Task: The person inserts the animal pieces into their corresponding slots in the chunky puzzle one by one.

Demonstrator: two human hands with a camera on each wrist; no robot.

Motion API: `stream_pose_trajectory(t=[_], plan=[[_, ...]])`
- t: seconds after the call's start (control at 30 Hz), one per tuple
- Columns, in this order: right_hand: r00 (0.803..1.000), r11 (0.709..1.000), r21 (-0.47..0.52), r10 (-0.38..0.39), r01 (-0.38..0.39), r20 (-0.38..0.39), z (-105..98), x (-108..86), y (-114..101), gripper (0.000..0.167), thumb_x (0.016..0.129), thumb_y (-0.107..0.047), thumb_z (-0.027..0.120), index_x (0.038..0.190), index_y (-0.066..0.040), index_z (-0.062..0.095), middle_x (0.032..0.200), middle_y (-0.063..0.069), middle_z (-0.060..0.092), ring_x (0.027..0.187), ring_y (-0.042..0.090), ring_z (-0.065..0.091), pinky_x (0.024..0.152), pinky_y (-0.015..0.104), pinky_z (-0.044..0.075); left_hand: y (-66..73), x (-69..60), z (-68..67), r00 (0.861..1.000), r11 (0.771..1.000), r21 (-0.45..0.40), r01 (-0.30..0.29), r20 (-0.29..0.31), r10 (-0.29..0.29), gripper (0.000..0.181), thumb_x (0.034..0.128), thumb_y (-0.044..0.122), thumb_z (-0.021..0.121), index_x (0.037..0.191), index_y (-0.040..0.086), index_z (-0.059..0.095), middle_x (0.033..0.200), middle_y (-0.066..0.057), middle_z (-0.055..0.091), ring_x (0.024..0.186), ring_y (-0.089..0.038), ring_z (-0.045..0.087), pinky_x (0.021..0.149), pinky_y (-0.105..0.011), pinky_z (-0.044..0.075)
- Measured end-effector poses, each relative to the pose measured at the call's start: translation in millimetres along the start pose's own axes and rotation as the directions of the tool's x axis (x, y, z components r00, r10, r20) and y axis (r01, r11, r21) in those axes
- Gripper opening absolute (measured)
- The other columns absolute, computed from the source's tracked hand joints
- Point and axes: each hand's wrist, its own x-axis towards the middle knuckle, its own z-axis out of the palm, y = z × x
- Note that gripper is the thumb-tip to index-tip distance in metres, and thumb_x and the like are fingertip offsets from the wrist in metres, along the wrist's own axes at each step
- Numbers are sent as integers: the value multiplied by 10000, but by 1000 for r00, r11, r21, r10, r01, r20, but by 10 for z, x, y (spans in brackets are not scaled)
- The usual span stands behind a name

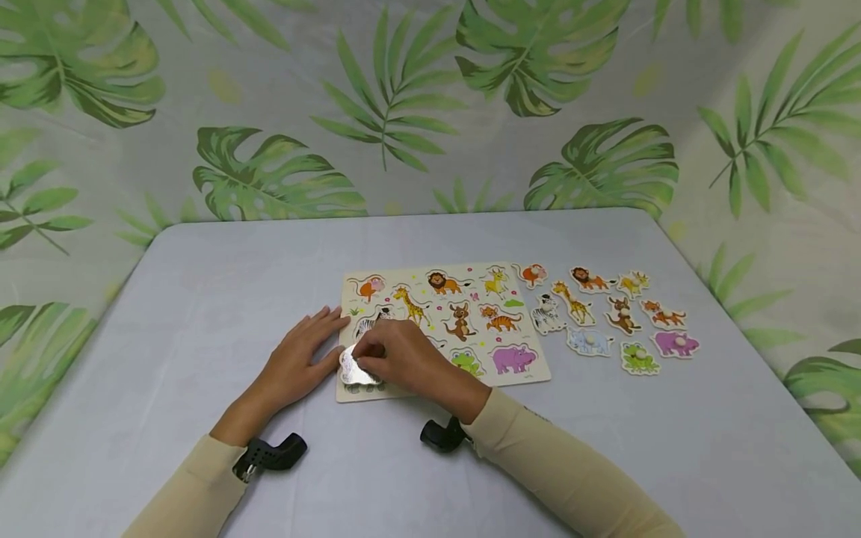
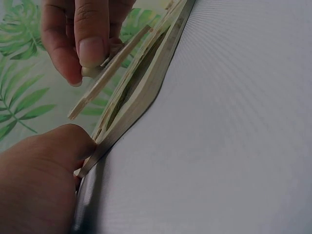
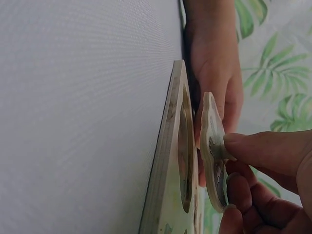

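Observation:
The wooden puzzle board (image 1: 437, 329) with printed animals lies on the table. My right hand (image 1: 410, 359) pinches the small knob of a wooden piece (image 1: 358, 368), held tilted just above the board's near left corner; glare hides its picture in the head view. In the right wrist view the piece (image 3: 212, 156) stands off from an oval recess in the board (image 3: 168, 161), my thumb and fingers at its knob. My left hand (image 1: 296, 366) lies at the board's left edge, fingers extended, thumb touching the edge in the left wrist view.
Several loose animal pieces lie right of the board, among them a lion (image 1: 590, 279), a giraffe (image 1: 573, 302), a zebra (image 1: 548, 314), a frog (image 1: 639, 359) and a hippo (image 1: 676, 344). A leaf-patterned cloth (image 1: 390, 97) hangs behind the table (image 1: 222, 299).

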Motion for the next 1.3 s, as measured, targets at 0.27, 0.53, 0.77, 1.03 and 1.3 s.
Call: stream_pose_trajectory(t=[0.27, 0.53, 0.77, 1.03, 1.3], plan=[[999, 1000, -7, 17, -16, 32, 25, 6, 21, 83, 842, -92, 743, 910, -128, 773, 857, -51, 710, 795, 56, 610, 659, 143, 469, 7, -2, -7, 1000, 1000, -1, -2, 2, 2, 496, 955, 258, 603, 1409, 86, 496, 1508, -108, 395, 1426, -300, 277, 1185, -473, 174], [995, 998, -12, 59, -59, 77, 43, 10, 26, 75, 852, -110, 734, 902, -143, 779, 865, -64, 723, 798, 40, 606, 654, 147, 468, 2, -8, -11, 1000, 1000, -9, 1, 10, -1, 504, 960, 277, 595, 1418, 98, 488, 1514, -96, 387, 1432, -288, 267, 1187, -470, 167], [990, 997, -6, 77, -77, 116, 41, 11, 33, 61, 846, -115, 742, 891, -144, 773, 843, -74, 715, 775, 29, 586, 642, 150, 461, 3, -7, -11, 1000, 1000, -11, 7, 11, -7, 499, 957, 260, 597, 1414, 89, 491, 1515, -102, 385, 1431, -305, 263, 1184, -478, 172], [989, 997, -17, 83, -81, 126, 30, 10, 44, 56, 847, -121, 741, 887, -146, 771, 830, -98, 709, 763, 5, 574, 651, 142, 459, 21, 3, -26, 1000, 1000, -10, 6, 12, -6, 499, 954, 256, 601, 1410, 85, 494, 1511, -104, 390, 1429, -307, 269, 1184, -478, 174], [984, 994, -12, 107, -106, 139, 35, 10, 42, 59, 861, -130, 731, 890, -159, 774, 811, -127, 695, 723, -12, 563, 634, 136, 462, -1, -4, -20, 1000, 1000, -9, 6, 18, -6, 500, 963, 273, 590, 1418, 92, 487, 1517, -101, 381, 1433, -304, 259, 1184, -483, 169]])
